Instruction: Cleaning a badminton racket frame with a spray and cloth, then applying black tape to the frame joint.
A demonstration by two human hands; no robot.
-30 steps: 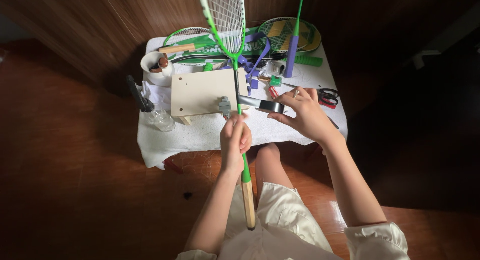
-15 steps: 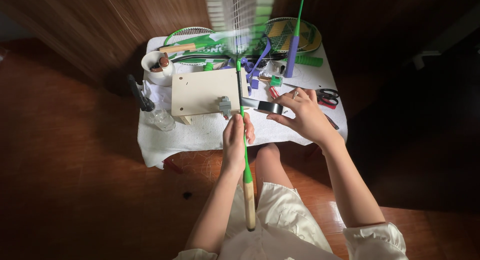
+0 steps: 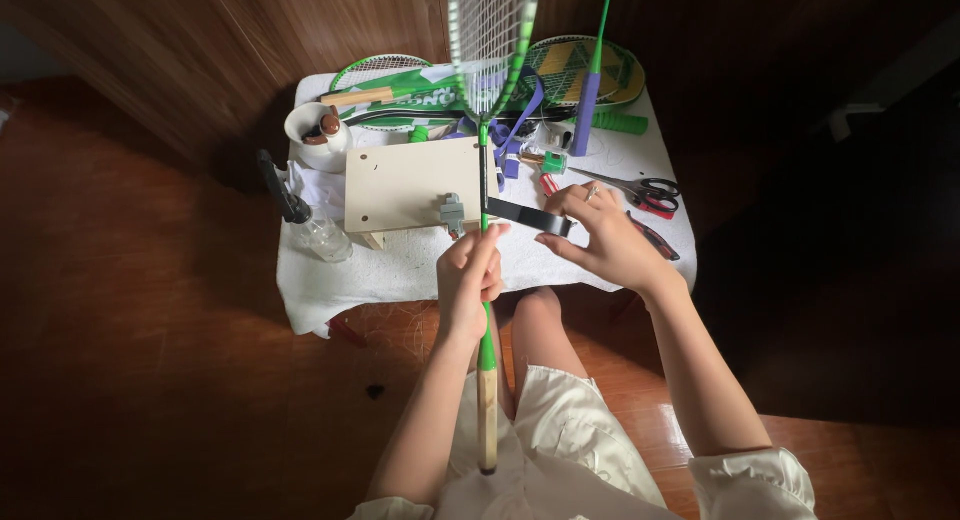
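The left hand grips the green racket shaft upright over the table while the right hand holds black tape against it, so wrapping appears underway and calls for steady tension.

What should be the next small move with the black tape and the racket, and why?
Probably the left hand should turn the green racket shaft a little while the right hand keeps the black tape taut. The strip already runs from the roll in the right hand's fingers to the shaft just above the left hand's grip, so a small turn would likely lay it on smoothly.
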